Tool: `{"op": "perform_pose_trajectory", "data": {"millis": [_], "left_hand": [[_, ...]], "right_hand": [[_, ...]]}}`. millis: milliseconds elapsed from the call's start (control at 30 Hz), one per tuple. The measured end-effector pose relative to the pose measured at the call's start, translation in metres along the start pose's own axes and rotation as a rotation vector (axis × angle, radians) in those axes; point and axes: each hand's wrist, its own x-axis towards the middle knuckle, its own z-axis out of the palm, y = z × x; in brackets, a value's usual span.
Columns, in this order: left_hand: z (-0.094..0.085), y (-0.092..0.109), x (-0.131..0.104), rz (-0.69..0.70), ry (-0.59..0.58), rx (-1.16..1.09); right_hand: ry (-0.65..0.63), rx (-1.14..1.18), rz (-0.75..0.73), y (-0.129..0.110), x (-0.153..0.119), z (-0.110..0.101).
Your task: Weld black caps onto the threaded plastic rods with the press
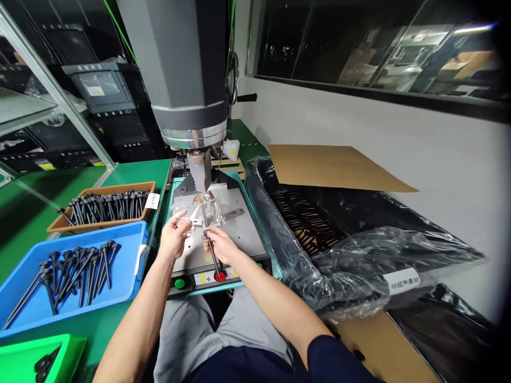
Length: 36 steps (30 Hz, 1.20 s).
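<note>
My right hand (pixel 222 246) pinches a slim black rod (pixel 213 254) close to its upper end. The rod slants down toward me, its lower end over the red button (pixel 219 276). To its left, my left hand (pixel 174 235) has its fingers curled together beside a clear-edged fixture (pixel 205 205); anything small between them is too hard to make out. Both hands are above the grey metal base plate (pixel 235 236). Over the fixture hangs the tapered metal tool (pixel 200 169) of a large grey machine head (pixel 179 64).
Left, a blue tray (pixel 138 234) and an orange tray (pixel 114 187) hold several black knob-headed rods. A green bin (pixel 72 351) holds black parts. On the right stands a plastic-lined box (pixel 275 229) with many thin pieces, under a cardboard sheet (pixel 331 165). A green button (pixel 179 283) is at the machine's front.
</note>
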Motion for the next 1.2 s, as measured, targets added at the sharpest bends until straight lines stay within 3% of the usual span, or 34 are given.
{"op": "perform_pose_trajectory", "data": {"millis": [100,200,367,500,833,967,1200], "left_hand": [[0.0,0.012,-0.006,-0.057,-0.017,-0.088],[0.001,0.02,-0.01,-0.108,-0.019,-0.128],[0.001,0.024,-0.011,-0.11,-0.038,-0.155],[-0.002,0.024,-0.008,-0.098,-0.07,-0.172],[-0.002,0.03,0.0,-0.08,-0.071,-0.183],[-0.008,0.029,0.005,-0.061,-0.071,-0.197],[-0.014,0.026,0.009,-0.067,-0.064,-0.206]], "right_hand": [[-0.134,0.128,-0.045,0.0,0.011,0.01],[-0.143,0.105,-0.262,-0.004,0.02,0.016],[0.13,-0.385,-0.758,-0.028,0.022,0.016],[0.3,-0.646,-0.988,-0.048,0.023,0.018],[0.278,-0.598,-0.936,-0.063,0.06,0.032],[0.223,-0.594,-0.768,-0.07,0.064,0.031],[0.147,-0.648,-0.784,-0.078,0.068,0.025]]}}
